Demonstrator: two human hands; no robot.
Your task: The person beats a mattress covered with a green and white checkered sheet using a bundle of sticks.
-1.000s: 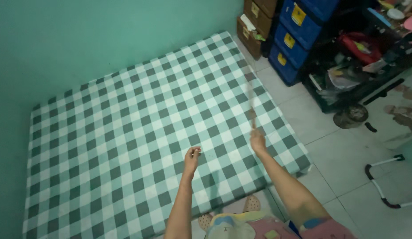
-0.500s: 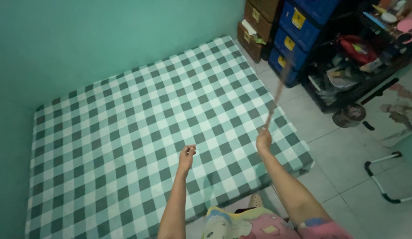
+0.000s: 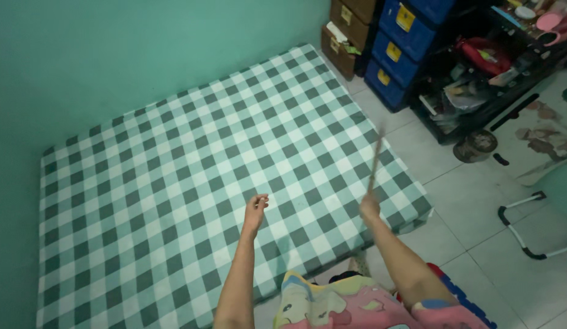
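Both my arms reach forward over the checked mattress [image 3: 174,183]. My right hand [image 3: 369,208] is closed around the lower end of a thin stick [image 3: 375,159], which rises from my fist, blurred, tilted slightly right. My left hand [image 3: 256,210] hangs loosely curled, empty, fingers half bent, well left of the stick, above the mattress near its front edge.

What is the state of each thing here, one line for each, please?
Mattress: flat on the floor, covered by a smooth checked sheet.
Stick: raised, blurred, gripped by the right hand.
Left hand: empty, loosely curled above the mattress.
Blue drawers: stacked, shut.
Brown drawers: stacked, shut.
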